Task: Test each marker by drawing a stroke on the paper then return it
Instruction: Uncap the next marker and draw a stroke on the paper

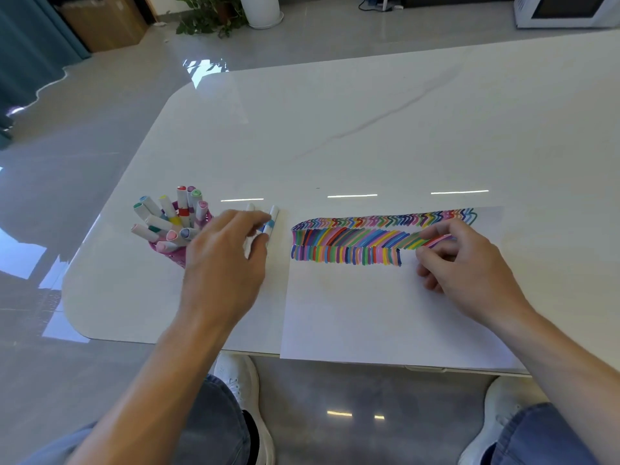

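Head view, looking down on a white marble-patterned desk (pixel 369 129) with rounded corners. Showing a white sheet of paper (pixel 352 313) lying at the near edge, carrying three rows of many-coloured marker strokes (pixel 352 243) along its far side. Showing, left of the paper, a purple mesh pen cup (pixel 171 254) bristling with white colour-capped markers (pixel 183 206).

Showing a few loose white markers lying flat on the desk between cup and paper, among them a blue-banded white marker (pixel 271 223).

Reaching over these with the left hand (pixel 224 263), fingers (pixel 260 218) stretching out across the loose markers and touching the blue-banded one. Being blurred there, so not telling whether pinching it or only lying on it.

Resting the right hand (pixel 469 266) on the paper at the right end of the strokes, fingers curling loosely, thumb lying along the middle row, gripping nothing that shows.

Showing grey trousers and white shoes (pixel 241 380) below the desk edge, on a glossy grey floor.
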